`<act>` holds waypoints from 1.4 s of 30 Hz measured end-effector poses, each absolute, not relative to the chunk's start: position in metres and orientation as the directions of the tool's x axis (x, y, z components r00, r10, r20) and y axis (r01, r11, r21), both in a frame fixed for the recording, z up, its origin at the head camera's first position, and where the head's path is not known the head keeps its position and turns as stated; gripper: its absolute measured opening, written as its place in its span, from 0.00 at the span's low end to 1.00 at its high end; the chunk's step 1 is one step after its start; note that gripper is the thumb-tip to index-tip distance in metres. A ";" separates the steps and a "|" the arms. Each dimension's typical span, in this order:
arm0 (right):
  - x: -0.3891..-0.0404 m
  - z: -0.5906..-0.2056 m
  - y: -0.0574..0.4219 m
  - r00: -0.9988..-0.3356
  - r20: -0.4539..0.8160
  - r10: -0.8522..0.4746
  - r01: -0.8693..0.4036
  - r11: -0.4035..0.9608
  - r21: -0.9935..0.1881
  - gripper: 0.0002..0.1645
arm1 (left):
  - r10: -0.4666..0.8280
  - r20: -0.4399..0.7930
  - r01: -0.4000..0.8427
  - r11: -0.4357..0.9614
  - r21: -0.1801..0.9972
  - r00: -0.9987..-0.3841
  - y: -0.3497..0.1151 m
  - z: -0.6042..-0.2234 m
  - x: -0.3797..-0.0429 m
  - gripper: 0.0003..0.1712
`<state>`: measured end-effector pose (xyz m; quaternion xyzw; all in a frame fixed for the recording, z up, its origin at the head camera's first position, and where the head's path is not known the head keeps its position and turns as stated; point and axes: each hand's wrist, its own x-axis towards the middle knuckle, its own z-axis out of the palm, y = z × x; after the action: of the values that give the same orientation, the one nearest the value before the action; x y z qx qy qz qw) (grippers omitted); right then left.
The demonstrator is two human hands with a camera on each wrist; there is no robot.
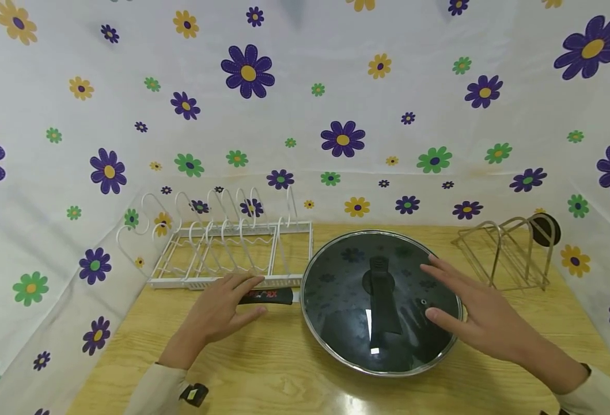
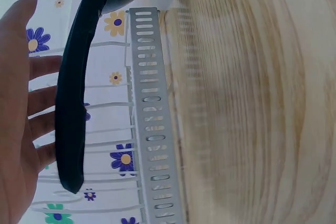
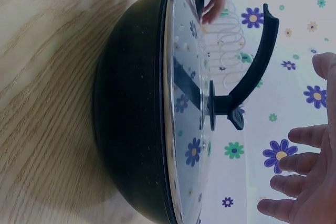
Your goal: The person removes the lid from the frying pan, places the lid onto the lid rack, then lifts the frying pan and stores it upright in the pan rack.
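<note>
A dark wok (image 3: 131, 108) with a steel-rimmed glass lid (image 1: 330, 323) sits on the wooden table. The lid carries a black upright handle (image 3: 257, 61). My left hand (image 1: 219, 311) is beside the wok's black long handle (image 1: 268, 296), thumb spread from the fingers; in the left wrist view the fingers (image 2: 44, 98) pass behind the handle (image 2: 73, 93) without curling round it. Over the right side of the lid my right hand (image 1: 483, 314) is spread, apart from the lid's handle and holding nothing. Whether the left fingers touch the wok's handle I cannot tell.
A white wire rack (image 1: 180, 282) with tall curved dividers stands behind the left hand. At the back right is a smaller metal wire rack (image 1: 496, 253), with a dark round object (image 1: 547, 229) by it. A flowered cloth (image 1: 305, 115) hangs behind the table (image 1: 263, 369).
</note>
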<state>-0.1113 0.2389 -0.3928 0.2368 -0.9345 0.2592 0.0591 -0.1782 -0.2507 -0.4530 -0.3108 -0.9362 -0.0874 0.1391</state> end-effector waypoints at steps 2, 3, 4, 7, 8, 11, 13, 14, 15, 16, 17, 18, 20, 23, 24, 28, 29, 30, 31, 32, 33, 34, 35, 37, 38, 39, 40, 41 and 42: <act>-0.112 -0.395 0.238 -0.880 0.230 -0.416 -0.475 0.745 -0.469 0.41 | 0.527 0.270 0.572 0.811 0.124 -0.806 -0.250 -0.456 -0.179 0.35; -0.112 -0.395 0.237 -0.879 0.230 -0.418 -0.476 0.740 -0.475 0.41 | 0.513 0.251 0.557 0.818 0.148 -0.821 -0.250 -0.458 -0.180 0.34; -0.113 -0.396 0.237 -0.878 0.231 -0.419 -0.478 0.736 -0.479 0.41 | 0.505 0.238 0.547 0.820 0.167 -0.830 -0.249 -0.459 -0.181 0.34; -0.113 -0.395 0.235 -0.875 0.239 -0.421 -0.483 0.727 -0.489 0.41 | 0.491 0.216 0.530 0.824 0.198 -0.844 -0.249 -0.463 -0.183 0.33; -0.113 -0.395 0.235 -0.874 0.243 -0.421 -0.485 0.723 -0.492 0.42 | 0.489 0.218 0.529 0.824 0.201 -0.845 -0.249 -0.465 -0.184 0.33; -0.114 -0.395 0.233 -0.874 0.249 -0.417 -0.484 0.712 -0.508 0.41 | 0.484 0.230 0.527 0.825 0.202 -0.845 -0.249 -0.469 -0.186 0.32; -0.115 -0.394 0.232 -0.876 0.251 -0.413 -0.481 0.702 -0.525 0.41 | 0.477 0.238 0.524 0.828 0.201 -0.846 -0.248 -0.471 -0.187 0.31; -0.115 -0.394 0.231 -0.877 0.250 -0.411 -0.479 0.697 -0.534 0.41 | 0.475 0.244 0.523 0.829 0.198 -0.845 -0.248 -0.471 -0.187 0.31; -0.115 -0.394 0.229 -0.879 0.247 -0.408 -0.474 0.694 -0.542 0.41 | 0.475 0.252 0.525 0.828 0.197 -0.843 -0.248 -0.471 -0.187 0.30; -0.115 -0.394 0.228 -0.880 0.245 -0.406 -0.471 0.690 -0.549 0.41 | 0.477 0.261 0.529 0.826 0.192 -0.839 -0.248 -0.471 -0.187 0.30; -0.115 -0.394 0.227 -0.882 0.242 -0.404 -0.467 0.687 -0.556 0.42 | 0.481 0.270 0.535 0.824 0.187 -0.834 -0.248 -0.471 -0.187 0.29; -0.116 -0.394 0.226 -0.884 0.239 -0.402 -0.463 0.684 -0.563 0.42 | 0.485 0.283 0.543 0.820 0.181 -0.827 -0.247 -0.471 -0.187 0.28; -0.116 -0.394 0.223 -0.887 0.233 -0.399 -0.456 0.673 -0.582 0.42 | 0.498 0.309 0.561 0.812 0.163 -0.810 -0.247 -0.471 -0.188 0.27; -0.116 -0.395 0.219 -0.891 0.224 -0.394 -0.443 0.651 -0.616 0.42 | 0.514 0.345 0.585 0.799 0.141 -0.785 -0.247 -0.472 -0.188 0.25; -0.116 -0.395 0.217 -0.894 0.219 -0.391 -0.436 0.641 -0.632 0.42 | 0.518 0.355 0.591 0.796 0.135 -0.778 -0.247 -0.472 -0.188 0.24; -0.117 -0.396 0.211 -0.903 0.192 -0.385 -0.403 0.602 -0.689 0.39 | 0.521 0.369 0.597 0.792 0.128 -0.770 -0.248 -0.474 -0.188 0.23; -0.117 -0.397 0.210 -0.904 0.187 -0.385 -0.397 0.592 -0.701 0.39 | 0.521 0.370 0.597 0.792 0.128 -0.769 -0.248 -0.474 -0.188 0.23; -0.117 -0.397 0.209 -0.904 0.186 -0.384 -0.394 0.585 -0.709 0.38 | 0.521 0.369 0.597 0.792 0.129 -0.770 -0.248 -0.474 -0.188 0.23; -0.118 -0.398 0.208 -0.903 0.186 -0.386 -0.393 0.575 -0.718 0.38 | 0.520 0.368 0.597 0.792 0.130 -0.770 -0.248 -0.474 -0.188 0.22; -0.118 -0.399 0.208 -0.903 0.187 -0.387 -0.393 0.565 -0.726 0.37 | 0.520 0.368 0.597 0.792 0.130 -0.770 -0.248 -0.475 -0.188 0.22; -0.118 -0.400 0.207 -0.901 0.190 -0.390 -0.394 0.554 -0.733 0.37 | 0.521 0.368 0.598 0.791 0.132 -0.770 -0.248 -0.475 -0.188 0.23; -0.118 -0.400 0.206 -0.900 0.194 -0.391 -0.396 0.545 -0.739 0.36 | 0.521 0.368 0.599 0.790 0.133 -0.770 -0.248 -0.475 -0.188 0.23; -0.118 -0.401 0.206 -0.899 0.195 -0.392 -0.394 0.534 -0.748 0.36 | 0.522 0.368 0.599 0.790 0.132 -0.769 -0.249 -0.475 -0.189 0.23; -0.118 -0.402 0.204 -0.898 0.195 -0.394 -0.388 0.504 -0.771 0.35 | 0.523 0.368 0.600 0.789 0.133 -0.769 -0.249 -0.475 -0.189 0.23; -0.118 -0.403 0.203 -0.899 0.192 -0.393 -0.381 0.491 -0.783 0.34 | 0.524 0.369 0.601 0.788 0.134 -0.768 -0.249 -0.475 -0.189 0.23; -0.118 -0.403 0.202 -0.902 0.186 -0.390 -0.370 0.474 -0.799 0.34 | 0.524 0.370 0.603 0.787 0.134 -0.767 -0.249 -0.475 -0.189 0.23; -0.117 -0.403 0.200 -0.905 0.181 -0.386 -0.357 0.456 -0.815 0.33 | 0.524 0.372 0.603 0.787 0.131 -0.766 -0.249 -0.475 -0.189 0.23; -0.117 -0.403 0.199 -0.909 0.174 -0.379 -0.343 0.442 -0.829 0.32 | 0.525 0.373 0.604 0.786 0.131 -0.765 -0.249 -0.475 -0.189 0.23; -0.116 -0.403 0.198 -0.913 0.165 -0.372 -0.327 0.431 -0.841 0.32 | 0.525 0.376 0.605 0.786 0.131 -0.764 -0.249 -0.475 -0.189 0.24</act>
<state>-0.1158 0.1980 -0.4026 0.2068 -0.8456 0.4916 -0.0228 -0.1887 -0.2487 -0.4747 -0.3035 -0.9309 -0.1229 0.1617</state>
